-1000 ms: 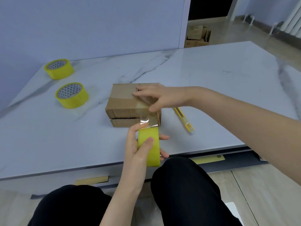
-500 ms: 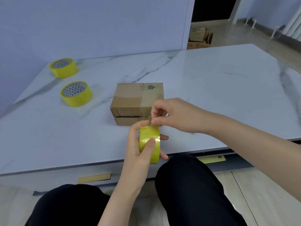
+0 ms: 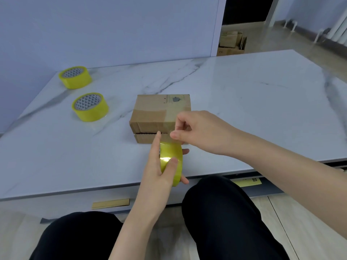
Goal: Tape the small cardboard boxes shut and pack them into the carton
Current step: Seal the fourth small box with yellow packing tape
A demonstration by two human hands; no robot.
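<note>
A small brown cardboard box (image 3: 157,113) lies on the white marble table (image 3: 244,102), its front seam a dark slit facing me. My left hand (image 3: 157,171) grips a yellow tape roll (image 3: 171,164) just in front of the box, thumb on the roll's face and index finger pointing up at the seam. My right hand (image 3: 199,132) pinches the free clear end of the tape at the box's front right corner. Tape runs over the box's top and front.
Two more yellow tape rolls stand at the table's left, one near (image 3: 90,106) and one far (image 3: 75,77). Cardboard boxes (image 3: 231,43) sit on the floor beyond the doorway. My dark-trousered knees (image 3: 216,212) are under the table's front edge.
My right hand left the box top and came to the tape roll, pinching the tape end. The yellow knife at the box's right is now hidden by my right hand.
</note>
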